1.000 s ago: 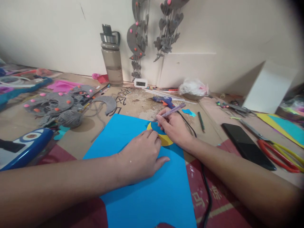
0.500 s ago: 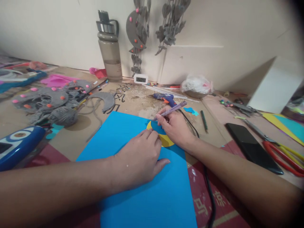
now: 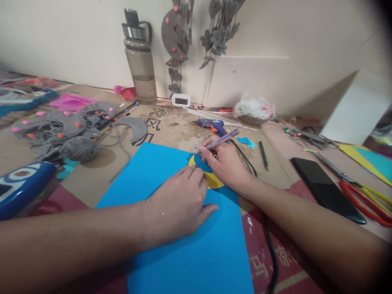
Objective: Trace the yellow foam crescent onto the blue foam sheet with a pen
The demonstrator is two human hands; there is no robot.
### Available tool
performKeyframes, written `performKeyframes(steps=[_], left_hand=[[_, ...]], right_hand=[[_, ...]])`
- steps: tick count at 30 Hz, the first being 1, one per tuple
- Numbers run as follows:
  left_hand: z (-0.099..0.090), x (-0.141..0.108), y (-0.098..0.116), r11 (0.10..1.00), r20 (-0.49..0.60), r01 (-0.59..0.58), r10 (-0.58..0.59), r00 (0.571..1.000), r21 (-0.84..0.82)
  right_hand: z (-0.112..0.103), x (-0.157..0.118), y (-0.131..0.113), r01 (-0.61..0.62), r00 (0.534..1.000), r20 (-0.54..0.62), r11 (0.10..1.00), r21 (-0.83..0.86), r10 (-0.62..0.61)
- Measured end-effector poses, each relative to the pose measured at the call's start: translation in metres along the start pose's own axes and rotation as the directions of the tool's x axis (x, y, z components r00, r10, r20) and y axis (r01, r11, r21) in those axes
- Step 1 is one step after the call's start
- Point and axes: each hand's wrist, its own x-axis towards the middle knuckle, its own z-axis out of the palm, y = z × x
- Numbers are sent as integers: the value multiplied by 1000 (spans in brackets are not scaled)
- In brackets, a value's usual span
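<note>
Probably light and bendy, best pressed mid-curve: thin yellow papery crescent [image 3: 216, 181] under left hand [image 3: 180, 200], thumb apart; right hand [image 3: 226, 161] pinches slim purple plastic pen [image 3: 226, 139].

Along the back edge of the table [image 3: 87, 179], by the wall [image 3: 76, 45], I see a water bottle [image 3: 141, 71], a small white clock [image 3: 181, 100] and a bowl [image 3: 257, 120] of crumpled plastic [image 3: 253, 106]. Toward the right edge a black phone [image 3: 326, 189] lies beside scissors [image 3: 345, 178]; toward the left, a ball of gray yarn [image 3: 79, 148].
</note>
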Motion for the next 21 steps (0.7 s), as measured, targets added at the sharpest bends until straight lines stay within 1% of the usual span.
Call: performKeyframes(steps=[7, 21], left_hand=[[-1, 0, -1, 1000, 9, -6, 6, 1000, -2], [0, 0, -1, 1000, -1, -6, 6, 1000, -18]], right_hand=[[0, -1, 1, 6, 1000, -22, 1000, 8, -6], [-1, 0, -1, 33, 999, 3, 999, -24, -33]])
